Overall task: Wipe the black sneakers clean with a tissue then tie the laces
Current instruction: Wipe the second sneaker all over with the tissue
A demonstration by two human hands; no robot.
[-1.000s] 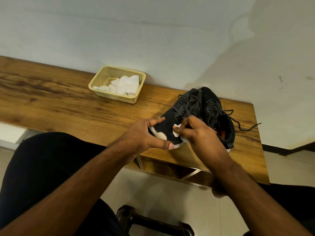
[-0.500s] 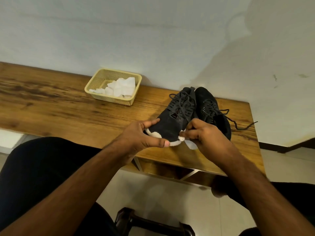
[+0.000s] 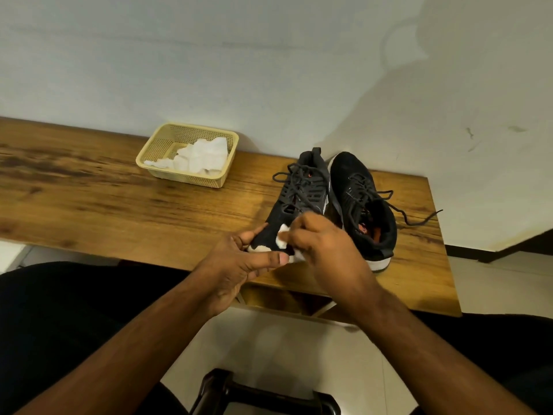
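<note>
The right hand (image 3: 324,244) pinches a small crumpled white tissue (image 3: 282,238) between curled fingers and thumb and presses it onto the toe of the nearer black mesh sneaker with a white sole (image 3: 299,202). The left hand (image 3: 239,265) grips that toe from the other side, thumb along the white sole edge and fingers on the upper, so the shoe is pinned between the 2 hands. To wipe well, the left hand should hold the toe firm while the right rubs in short strokes along the seam where black fabric meets white sole, turning the tissue to a fresh face as it soils. Pressing too hard would likely shred the thin paper.

The second black sneaker (image 3: 363,205) lies just beside the first on the brown wooden table (image 3: 89,199), heel toward the person, and the dark untied laces (image 3: 404,211) of both trail loose, so tying is not yet begun. Further left stands a pale yellow plastic mesh basket (image 3: 155,163) holding spare white tissues (image 3: 200,157).

Against 0.5 s ago, the right hand has moved up from the sole edge onto the toe's top, the tissue is bunched tighter, and the 2 shoes have spread slightly apart
</note>
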